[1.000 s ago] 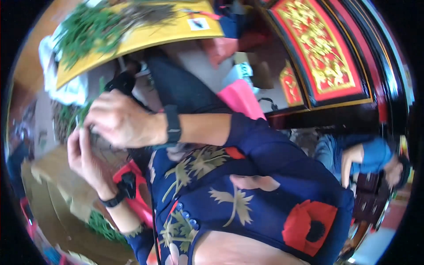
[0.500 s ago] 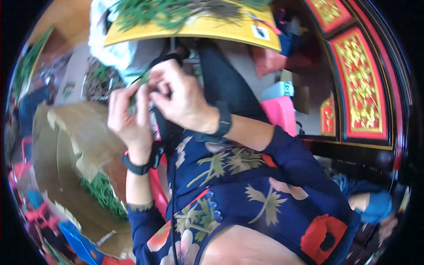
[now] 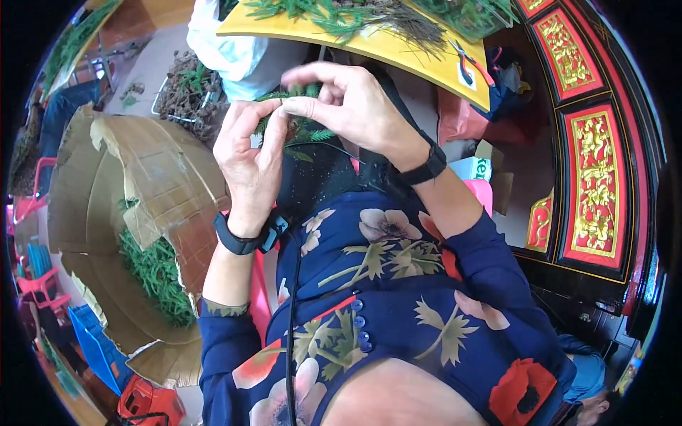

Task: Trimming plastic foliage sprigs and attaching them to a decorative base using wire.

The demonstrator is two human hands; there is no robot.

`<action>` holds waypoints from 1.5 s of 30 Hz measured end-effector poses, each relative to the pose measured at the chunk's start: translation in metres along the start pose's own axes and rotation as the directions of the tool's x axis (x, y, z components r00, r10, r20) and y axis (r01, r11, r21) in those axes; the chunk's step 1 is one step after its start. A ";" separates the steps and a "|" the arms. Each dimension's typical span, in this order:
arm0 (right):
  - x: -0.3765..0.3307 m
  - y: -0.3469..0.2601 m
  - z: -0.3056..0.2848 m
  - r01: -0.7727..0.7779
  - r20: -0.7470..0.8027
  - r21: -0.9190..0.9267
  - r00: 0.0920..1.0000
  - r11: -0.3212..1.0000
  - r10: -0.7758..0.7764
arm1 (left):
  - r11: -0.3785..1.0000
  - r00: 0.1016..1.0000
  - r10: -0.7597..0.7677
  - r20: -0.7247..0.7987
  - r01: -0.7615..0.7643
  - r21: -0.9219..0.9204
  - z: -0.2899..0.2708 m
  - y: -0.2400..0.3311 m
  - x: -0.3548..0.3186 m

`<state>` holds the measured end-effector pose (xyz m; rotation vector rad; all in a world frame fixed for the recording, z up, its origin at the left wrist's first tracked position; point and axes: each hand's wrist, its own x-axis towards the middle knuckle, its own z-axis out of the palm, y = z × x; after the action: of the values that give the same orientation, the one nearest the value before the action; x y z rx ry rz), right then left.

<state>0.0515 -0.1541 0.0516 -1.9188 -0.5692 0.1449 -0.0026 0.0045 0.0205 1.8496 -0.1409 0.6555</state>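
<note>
Over my lap, both hands meet at a green, needle-leaved sprig (image 3: 320,134). My left hand (image 3: 247,157) pinches it between thumb and index finger. From the right, my right hand (image 3: 362,110) reaches across, its thumb tip pressed against the left fingertips. Its other fingers curl over the sprig and are partly blurred. Leafy ends stick out beneath my right palm, while the stem at the pinch is hidden. Just beyond my hands is the yellow tabletop (image 3: 312,41), with loose green sprigs (image 3: 341,21), a bundle of thin brown stems (image 3: 415,32) and red-handled pliers (image 3: 467,69).
On my left stands a torn cardboard box (image 3: 92,206) with green sprigs (image 3: 158,273) inside. A white basket (image 3: 158,103) of brown scraps and a white plastic bag (image 3: 234,60) are beyond it. To the right are a small carton (image 3: 472,169) and carved red-and-gold panels (image 3: 593,184).
The view has shifted, and more of the tabletop shows. My right hand's fingers have gone from curled near the left fingertips to stretched across them, with more of the sprig showing.
</note>
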 end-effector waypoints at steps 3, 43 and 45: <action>0.000 0.010 0.006 -0.076 0.073 0.190 0.995 0.979 0.063 | 0.998 0.998 0.056 0.000 -0.056 0.023 0.000 -0.002 -0.001; 0.034 -0.032 -0.033 0.788 0.525 -0.245 0.597 0.564 -0.607 | 0.397 0.623 -0.203 0.756 0.758 -0.518 -0.026 -0.013 0.010; 0.033 -0.033 -0.032 0.749 0.563 -0.332 0.645 0.573 -0.517 | 0.759 0.803 -0.173 0.570 0.478 -0.442 -0.021 -0.014 0.007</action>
<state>0.0816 -0.1560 0.0997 -2.0738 -1.7527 -0.1249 0.0012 0.0301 0.0170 1.3546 -0.2978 -0.1486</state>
